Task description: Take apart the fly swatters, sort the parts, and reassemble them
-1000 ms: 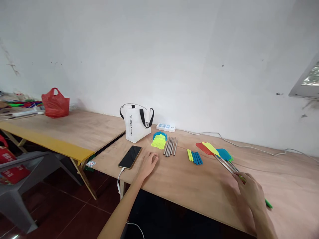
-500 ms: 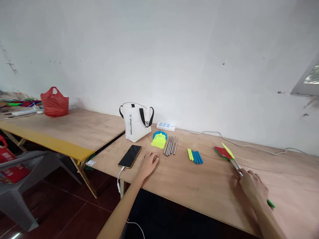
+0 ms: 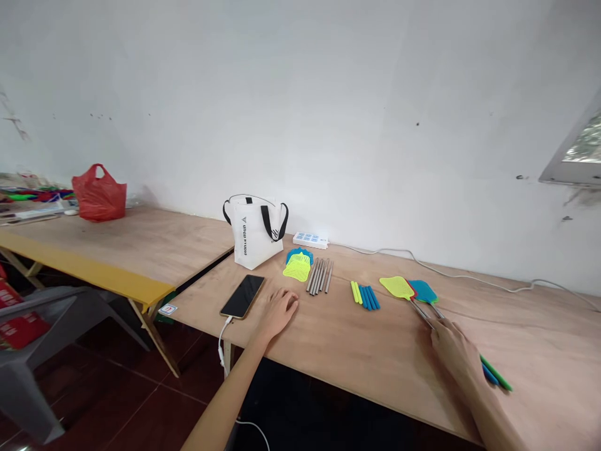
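At the far left, we see a red plastic bag (image 3: 99, 195) on a wooden table (image 3: 159, 241) with a yellow near edge, and a grey plastic chair (image 3: 32, 369) standing on the near side. Across the gap, on our worktable (image 3: 338, 344), a smartphone (image 3: 242, 297) lies face up, a white charging cable (image 3: 220, 347) running from its near end. A white tote bag (image 3: 256, 235) with black handles stands upright beyond it. Our left hand (image 3: 278, 311) rests palm down just right of the phone, its fingers loosely bent on the wood.

Beyond those fingertips lie yellow and blue swatter heads (image 3: 297, 268), overlapping, with a white power strip (image 3: 310, 240) behind them near the wall. Next to the right come a row of metal rods (image 3: 319, 275), then two yellow grips (image 3: 357, 292) beside several blue grips (image 3: 370, 298).

At the right, we have our right hand (image 3: 434, 326) closed over the metal shafts of several fly swatters (image 3: 397, 287). Their yellow and blue heads point away from us, edged with red and green, while blue and green handle ends (image 3: 498, 374) show behind the wrist.
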Available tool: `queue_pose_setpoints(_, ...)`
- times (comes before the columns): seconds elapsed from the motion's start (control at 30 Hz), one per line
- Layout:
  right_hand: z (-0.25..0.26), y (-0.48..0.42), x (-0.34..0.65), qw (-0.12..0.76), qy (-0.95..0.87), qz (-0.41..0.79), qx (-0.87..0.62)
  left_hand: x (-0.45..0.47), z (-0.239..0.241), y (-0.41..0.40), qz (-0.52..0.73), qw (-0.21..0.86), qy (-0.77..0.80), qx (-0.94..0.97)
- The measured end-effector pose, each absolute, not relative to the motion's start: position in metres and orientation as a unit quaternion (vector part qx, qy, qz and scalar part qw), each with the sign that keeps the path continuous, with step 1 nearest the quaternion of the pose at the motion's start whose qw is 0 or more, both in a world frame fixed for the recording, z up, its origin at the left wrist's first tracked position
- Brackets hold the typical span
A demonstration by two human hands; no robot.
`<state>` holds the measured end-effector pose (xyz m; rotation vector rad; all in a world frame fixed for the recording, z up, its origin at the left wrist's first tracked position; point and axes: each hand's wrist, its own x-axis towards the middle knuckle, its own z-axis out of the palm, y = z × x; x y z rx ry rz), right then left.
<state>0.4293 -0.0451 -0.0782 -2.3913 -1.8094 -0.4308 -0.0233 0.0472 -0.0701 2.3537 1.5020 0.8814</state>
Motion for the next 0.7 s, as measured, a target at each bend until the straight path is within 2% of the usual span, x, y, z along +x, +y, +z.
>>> queue_pose_setpoints(0.43,-0.089,-0.048,0.432,0.087,-0.523,-0.217,-0.819,-0.024,-0.074,0.049,0.289,0.094,0.508,0.806)
queue_pose_setpoints(0.6,-0.090,-0.048,0.449,0.096,-0.516,-0.117,-0.843,-0.024,-0.072,0.047,0.285,0.086,0.512,0.806)
queue_pose_setpoints(0.7,-0.087,-0.047,0.456,0.099,-0.507,-0.103,-0.850,-0.024,-0.071,0.046,0.281,0.083,0.513,0.807)
